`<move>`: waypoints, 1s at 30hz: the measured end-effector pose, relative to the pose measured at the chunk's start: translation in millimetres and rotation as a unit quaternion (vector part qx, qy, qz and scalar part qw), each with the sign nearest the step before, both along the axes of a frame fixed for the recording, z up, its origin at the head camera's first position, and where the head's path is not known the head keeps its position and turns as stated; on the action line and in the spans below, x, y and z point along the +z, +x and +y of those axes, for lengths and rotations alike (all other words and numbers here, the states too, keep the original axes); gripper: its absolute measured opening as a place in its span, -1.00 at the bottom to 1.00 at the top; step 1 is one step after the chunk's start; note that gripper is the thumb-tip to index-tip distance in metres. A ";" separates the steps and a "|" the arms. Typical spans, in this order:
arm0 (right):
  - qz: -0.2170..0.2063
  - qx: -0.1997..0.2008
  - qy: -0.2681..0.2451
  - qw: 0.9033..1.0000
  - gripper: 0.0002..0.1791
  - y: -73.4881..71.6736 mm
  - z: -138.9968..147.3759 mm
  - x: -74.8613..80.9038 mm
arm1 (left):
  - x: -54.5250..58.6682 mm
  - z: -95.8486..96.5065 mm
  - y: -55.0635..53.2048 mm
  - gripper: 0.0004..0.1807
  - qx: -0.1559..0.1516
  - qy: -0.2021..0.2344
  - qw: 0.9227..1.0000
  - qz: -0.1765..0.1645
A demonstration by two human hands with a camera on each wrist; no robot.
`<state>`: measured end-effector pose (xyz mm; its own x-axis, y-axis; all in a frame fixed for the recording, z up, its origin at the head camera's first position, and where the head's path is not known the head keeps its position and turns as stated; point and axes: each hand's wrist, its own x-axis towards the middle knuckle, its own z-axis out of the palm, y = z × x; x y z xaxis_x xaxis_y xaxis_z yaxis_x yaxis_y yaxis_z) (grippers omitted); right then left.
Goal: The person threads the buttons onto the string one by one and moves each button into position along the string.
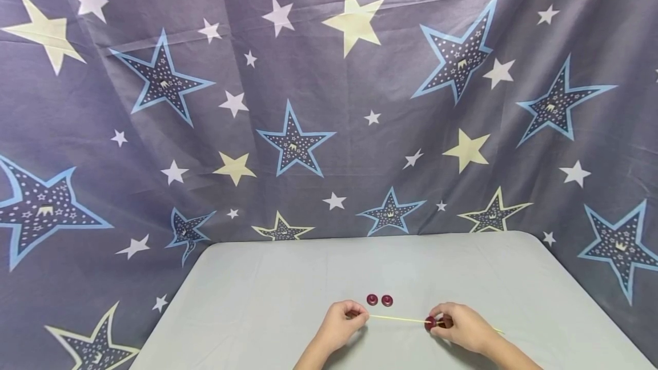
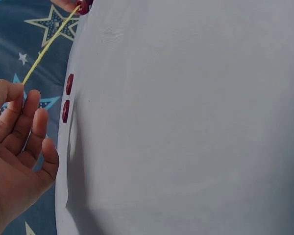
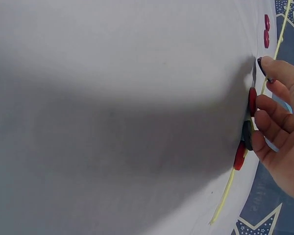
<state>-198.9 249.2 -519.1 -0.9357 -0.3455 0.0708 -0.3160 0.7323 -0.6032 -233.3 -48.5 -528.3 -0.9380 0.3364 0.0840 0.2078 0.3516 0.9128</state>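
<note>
- Cord (image 1: 398, 318) between my hands: likely light, limp; best pinched near its end.
- My left hand (image 1: 343, 324) pinches that end.
- My right hand (image 1: 462, 326) pinches a button (image 1: 429, 323), probably hard, slick; grip its rim.
- Two loose buttons (image 1: 372, 300) lie just beyond my left hand.

One desk (image 1: 272, 278) carries two loose discs (image 1: 372, 300), well in from its far edge — and one yellow string (image 1: 396, 318) has four strung discs (image 3: 253, 101) along it. Two hands show: one left hand (image 1: 340, 323), one right hand (image 1: 465, 327).
</note>
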 end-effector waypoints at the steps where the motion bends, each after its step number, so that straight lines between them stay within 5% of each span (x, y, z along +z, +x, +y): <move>1: 0.001 0.000 0.000 1.000 -0.69 0.0 0.1 -0.2 | -0.1 0.0 -0.1 -0.91 0.001 0.001 1.000 0.000; 21: 0.002 -0.005 0.014 1.000 -0.69 -1.6 0.6 2.4 | 0.8 1.0 -0.9 -0.89 0.003 0.016 1.000 0.002; 30: 0.048 0.013 0.026 0.998 -0.71 -5.6 1.8 4.0 | -0.3 2.8 -1.7 -0.89 0.003 0.014 1.000 0.001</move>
